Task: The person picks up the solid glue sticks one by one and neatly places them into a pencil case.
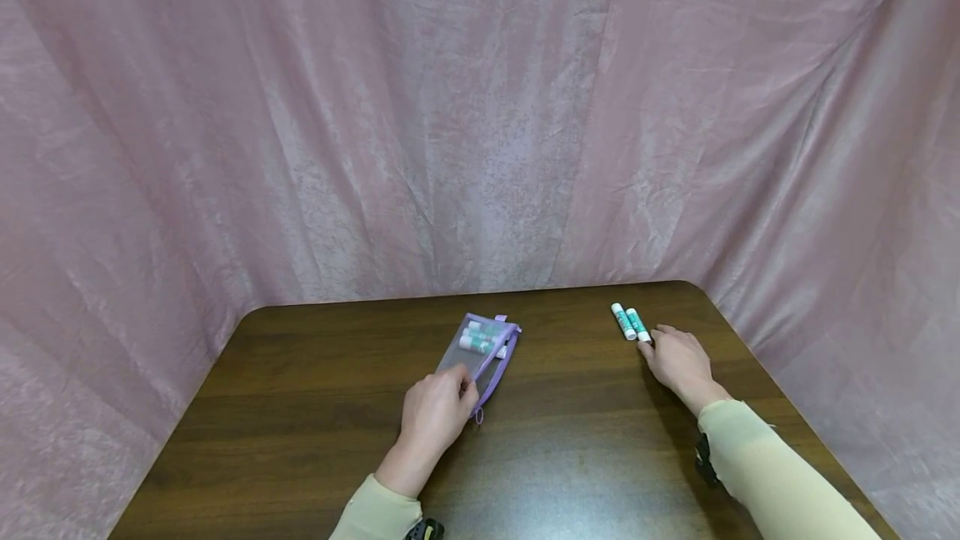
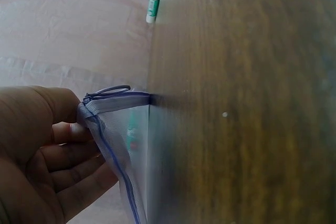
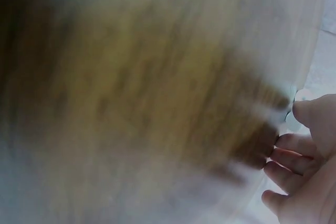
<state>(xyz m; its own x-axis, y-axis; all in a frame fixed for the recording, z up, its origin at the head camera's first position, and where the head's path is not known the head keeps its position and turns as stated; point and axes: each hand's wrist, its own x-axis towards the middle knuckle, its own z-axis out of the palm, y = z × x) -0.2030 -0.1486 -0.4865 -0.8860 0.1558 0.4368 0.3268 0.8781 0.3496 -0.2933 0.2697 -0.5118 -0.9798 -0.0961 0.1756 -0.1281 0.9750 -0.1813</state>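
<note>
A zippered mesh pouch [image 1: 491,377] with purple trim lies on the table, several white-and-green glue sticks [image 1: 475,344] showing through its mesh. At its near corner my left hand [image 1: 435,407] pinches the fabric between thumb and fingers; the left wrist view shows the pouch's zipper end [image 2: 89,100] at the thumb. Two more glue sticks [image 1: 623,321] lie side by side at the far right. My right hand [image 1: 678,361] is at the near end of the right-hand stick [image 1: 637,323], thumb and fingers spread apart. In the right wrist view, the thumb tip partly covers that stick's end.
The brown wooden table [image 1: 300,407] has a rounded far edge. Pink velvety curtains [image 1: 480,107] hang behind it and along both sides. A loop zipper pull [image 1: 478,416] hangs off the pouch's near end.
</note>
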